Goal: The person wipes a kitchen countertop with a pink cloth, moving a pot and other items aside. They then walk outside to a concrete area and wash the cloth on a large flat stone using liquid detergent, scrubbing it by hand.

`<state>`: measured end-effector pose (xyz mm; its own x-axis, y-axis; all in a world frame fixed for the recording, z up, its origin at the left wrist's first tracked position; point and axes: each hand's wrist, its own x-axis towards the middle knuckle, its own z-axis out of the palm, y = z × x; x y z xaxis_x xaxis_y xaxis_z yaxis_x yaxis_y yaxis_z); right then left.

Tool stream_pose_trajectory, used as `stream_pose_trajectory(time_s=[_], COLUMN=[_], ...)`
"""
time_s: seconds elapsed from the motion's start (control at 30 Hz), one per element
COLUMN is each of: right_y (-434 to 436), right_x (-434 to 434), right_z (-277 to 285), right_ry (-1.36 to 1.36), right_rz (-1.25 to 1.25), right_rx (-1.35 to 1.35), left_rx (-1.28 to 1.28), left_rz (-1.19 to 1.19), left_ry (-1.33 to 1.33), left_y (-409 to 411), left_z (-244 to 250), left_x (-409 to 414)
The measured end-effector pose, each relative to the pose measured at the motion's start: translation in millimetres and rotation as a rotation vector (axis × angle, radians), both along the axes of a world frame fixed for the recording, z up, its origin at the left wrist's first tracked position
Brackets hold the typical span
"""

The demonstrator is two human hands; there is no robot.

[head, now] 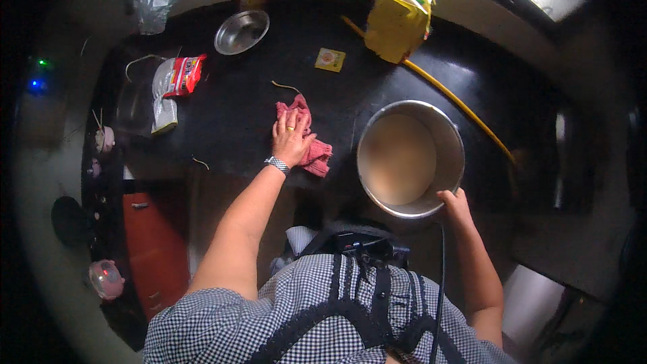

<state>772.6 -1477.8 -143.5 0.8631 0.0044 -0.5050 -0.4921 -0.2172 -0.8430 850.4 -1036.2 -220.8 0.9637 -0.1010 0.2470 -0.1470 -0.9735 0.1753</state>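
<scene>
My left hand (pixel 291 141) lies over a crumpled red cloth (pixel 318 155) on the black countertop (pixel 242 116), pressing it down with the fingers spread across it. A light string trails from the cloth's far end. To the right stands a large, deep metal pot (pixel 450 146) at the counter's front edge. My right hand (pixel 455 201) grips its near right rim, thumb over the edge. The pot's inside looks pale brown and blurred, so I cannot tell its contents.
Beyond the pot are a yellow bag (pixel 397 28), a yellow hose (pixel 455 99) and a small yellow packet (pixel 330 59). Farther left sit a steel bowl (pixel 241 33), a red-and-white packet (pixel 184 76) and a clear plastic bag (pixel 156 2). An orange cabinet front (pixel 154 247) is below left.
</scene>
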Motion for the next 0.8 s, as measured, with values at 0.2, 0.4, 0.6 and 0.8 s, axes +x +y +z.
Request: stream_pose_trajectory(time_s=[0.2,0.4,0.6,0.8], right_y=[6,12,24,14], right_x=[24,45,8,-58], right_z=[55,74,111,84], right_ry=[0.141,0.043,-0.061,-0.042], right_rz=[-0.057,-0.147,-0.34,-0.586], right_rx=[-0.061,0.056,0.271,0.258], left_rx=[-0.017,-0.043,-0.061,-0.022], left_rz=[-0.009,0.061,0.101,0.155], left_ry=[-0.043,-0.143,-0.151,-0.225], left_y=[-32,-38,0,10], left_z=[22,28,60,25], left_x=[-10,26,140,295])
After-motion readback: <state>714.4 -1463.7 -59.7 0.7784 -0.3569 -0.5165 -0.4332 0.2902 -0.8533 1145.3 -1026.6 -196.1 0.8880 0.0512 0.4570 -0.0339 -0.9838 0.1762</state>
